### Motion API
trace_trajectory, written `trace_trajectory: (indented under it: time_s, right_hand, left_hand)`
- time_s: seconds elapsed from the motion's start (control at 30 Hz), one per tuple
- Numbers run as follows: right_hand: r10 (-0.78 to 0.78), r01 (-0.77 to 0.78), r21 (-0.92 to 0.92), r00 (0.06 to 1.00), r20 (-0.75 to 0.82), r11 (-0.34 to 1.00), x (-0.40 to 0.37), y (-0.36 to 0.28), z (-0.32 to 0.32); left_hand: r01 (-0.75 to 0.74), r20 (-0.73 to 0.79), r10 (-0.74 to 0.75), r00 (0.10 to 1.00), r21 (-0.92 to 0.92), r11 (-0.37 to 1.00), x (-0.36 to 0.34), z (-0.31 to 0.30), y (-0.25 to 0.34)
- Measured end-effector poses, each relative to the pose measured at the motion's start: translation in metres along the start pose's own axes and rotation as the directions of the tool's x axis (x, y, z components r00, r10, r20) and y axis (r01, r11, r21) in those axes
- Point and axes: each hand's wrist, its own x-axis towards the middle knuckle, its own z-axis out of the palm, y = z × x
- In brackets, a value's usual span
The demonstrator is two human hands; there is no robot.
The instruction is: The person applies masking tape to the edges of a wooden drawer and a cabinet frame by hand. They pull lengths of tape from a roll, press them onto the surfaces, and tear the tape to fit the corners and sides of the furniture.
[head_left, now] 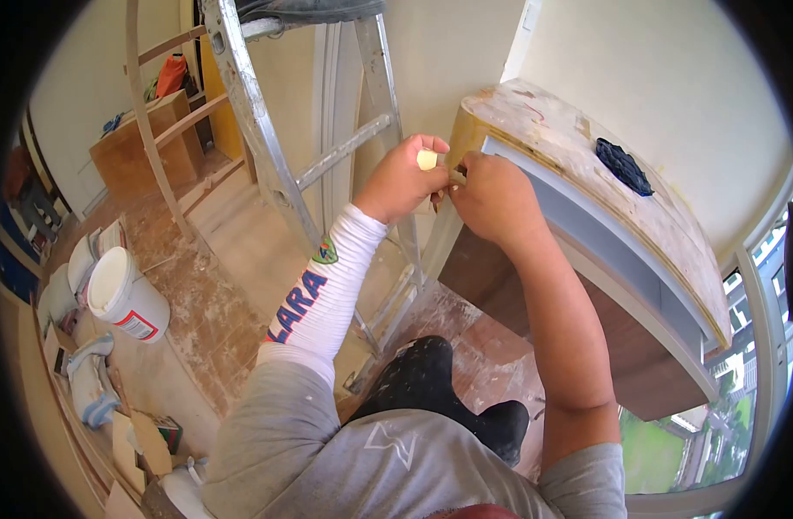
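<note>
My left hand (pixel 407 180), its wrist in a white printed sleeve, is curled round a small pale yellow thing (pixel 427 160) whose rounded end shows between thumb and fingers; its kind is not clear. Close beside it, my right hand (pixel 500 197) is closed with the fingertips pinched together. A narrow, light-coloured bit (pixel 456 176) shows between the two hands, too small to name. Both hands are in front of the left corner of a curved wooden counter (pixel 535 111) with a pale open shelf under its top.
A paint-spattered aluminium ladder (pixel 345 154) stands just left of my hands. Crumpled black plastic (pixel 623 167) lies on the counter. A white bucket (pixel 128 296) sits on the dusty floor, near bags and an opened carton (pixel 141 445). A wooden box (pixel 144 147) is farther back; windows are right.
</note>
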Motion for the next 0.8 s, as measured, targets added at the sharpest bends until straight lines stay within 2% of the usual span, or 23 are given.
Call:
trace_trajectory:
  time_s: [0.1,0.23,0.3,0.33,0.37,0.43,0.5,0.53,0.6,0.63,0.7,0.77,0.8]
  right_hand:
    - [-0.011,0.011,-0.007,1.000,0.007,1.000,-0.003,-0.001,-0.002]
    - [-0.025,0.025,0.015,1.000,-0.007,1.000,-0.002,-0.003,-0.004]
    - [0.015,-0.015,0.004,1.000,-0.001,1.000,-0.003,-0.005,-0.004]
    - [0.062,-0.062,-0.008,0.998,0.004,0.998,-0.002,-0.011,-0.004]
    - [0.129,-0.129,-0.020,0.992,0.001,0.991,-0.001,-0.013,-0.005]
    - [0.084,-0.085,-0.090,0.996,-0.017,0.992,0.007,-0.004,0.007]
    - [0.114,-0.114,0.000,0.993,-0.017,0.993,0.003,-0.005,0.004]
    - [0.101,-0.099,0.047,0.995,-0.025,0.994,0.000,-0.003,0.001]
    - [0.091,-0.082,0.129,0.994,-0.064,0.988,-0.003,0.004,0.004]
    - [0.095,-0.080,0.158,0.991,-0.092,0.984,-0.001,0.009,0.007]
    - [0.116,-0.113,0.175,0.993,-0.004,0.978,0.007,0.006,0.008]
    - [0.041,0.049,0.288,0.953,-0.299,0.956,-0.021,0.008,0.011]
    - [0.004,0.149,0.310,0.896,-0.443,0.939,-0.035,0.006,0.012]
  left_hand:
    - [0.234,-0.111,-0.210,0.971,0.287,0.929,0.002,-0.011,-0.030]
    - [0.193,-0.378,-0.142,0.915,0.101,0.976,-0.007,-0.031,-0.080]
    - [0.137,-0.413,-0.117,0.903,0.020,0.990,-0.011,-0.031,-0.082]
    - [0.115,-0.417,-0.114,0.902,-0.022,0.993,-0.012,-0.028,-0.083]
    - [0.086,-0.389,-0.066,0.919,0.035,0.996,-0.017,-0.027,-0.083]
    - [0.016,-0.339,0.015,0.941,0.087,0.996,-0.029,-0.021,-0.083]
    - [-0.030,-0.251,0.053,0.967,0.096,0.995,-0.051,-0.029,-0.091]
    - [-0.025,-0.231,0.024,0.973,-0.003,1.000,-0.070,-0.018,-0.071]
    - [-0.134,-0.276,0.091,0.957,-0.143,0.981,-0.091,-0.004,-0.063]
    - [-0.155,-0.262,0.116,0.958,-0.134,0.979,-0.096,0.001,-0.062]
    - [-0.214,-0.263,0.172,0.949,-0.139,0.967,-0.107,0.013,-0.062]
    - [-0.299,-0.290,0.244,0.925,-0.162,0.940,-0.112,0.025,-0.059]
    - [-0.314,-0.250,0.249,0.936,-0.267,0.911,-0.115,0.031,-0.054]
